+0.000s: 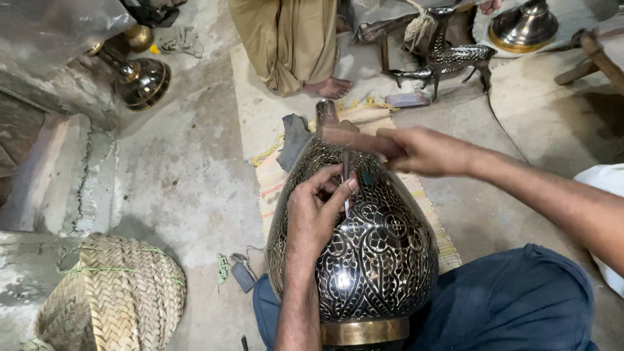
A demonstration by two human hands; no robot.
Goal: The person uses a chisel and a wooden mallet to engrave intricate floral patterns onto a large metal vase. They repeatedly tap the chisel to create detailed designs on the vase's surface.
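Left hand point(316, 211): fingers pinched around a thin chisel point(345, 179), tip set on the vase.
Right hand point(422, 151): fist closed on a wooden mallet point(351, 138), blurred, above the chisel.
Vase point(374, 257): engraved dark metal, resting across the lap.
Beneath: striped mat point(426, 214).
Far side: metal deer figure point(448, 58).
Near left: woven basket point(114, 296).

Engraved dark metal vase point(370, 260) (brass band at base), lying tilted on lap, thin chisel point(346, 175) upright against it

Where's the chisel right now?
In the head view, center frame: the chisel stands on the engraved metal vase, pinched by the left hand, under the right hand.
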